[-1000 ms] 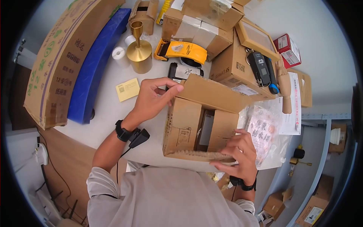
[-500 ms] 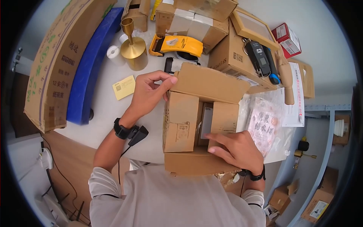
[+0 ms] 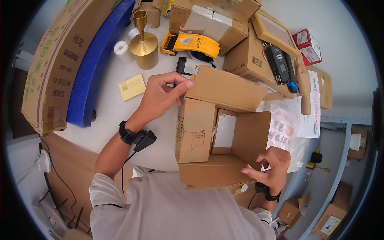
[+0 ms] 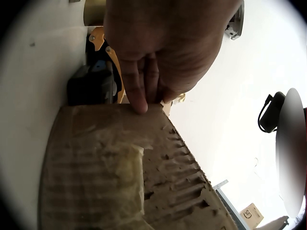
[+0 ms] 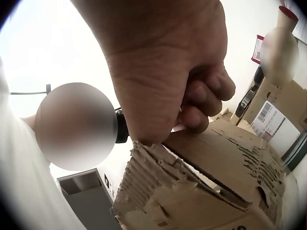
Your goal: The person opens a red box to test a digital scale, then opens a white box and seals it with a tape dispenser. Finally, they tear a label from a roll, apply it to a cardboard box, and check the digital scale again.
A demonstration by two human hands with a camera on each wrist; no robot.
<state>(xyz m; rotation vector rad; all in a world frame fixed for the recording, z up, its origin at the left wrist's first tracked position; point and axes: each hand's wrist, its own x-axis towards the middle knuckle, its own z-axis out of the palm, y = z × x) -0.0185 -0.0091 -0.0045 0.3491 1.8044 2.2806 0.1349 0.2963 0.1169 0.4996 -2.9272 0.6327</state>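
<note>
An open cardboard box (image 3: pixel 196 128) with worn, torn edges lies in front of the person. My left hand (image 3: pixel 162 96) pinches the left corner of its raised far flap (image 3: pixel 228 90), thumb on top. In the left wrist view, the fingertips (image 4: pixel 139 106) grip the edge of the taped, torn cardboard. At the box's near right corner is my right hand (image 3: pixel 274 168), its fingers curled at the edge of the right flap (image 3: pixel 254 132). The left flap still lies folded inward; the near flap (image 3: pixel 216 174) slopes toward the body. Inside the box shows a white rectangular item (image 3: pixel 225 130).
Beyond the box stand a yellow tape dispenser (image 3: pixel 196 44), a gold candle holder (image 3: pixel 145 52) and stacked cartons (image 3: pixel 248 68). Yellow sticky notes (image 3: pixel 132 87) lie to the left. A plastic bag (image 3: pixel 282 124) and papers are on the right. A blue long object (image 3: pixel 98 64) borders the left.
The near flap has come down toward the body. My right hand has moved rightward with the right flap, uncovering the white item inside. My left hand keeps its hold on the far flap.
</note>
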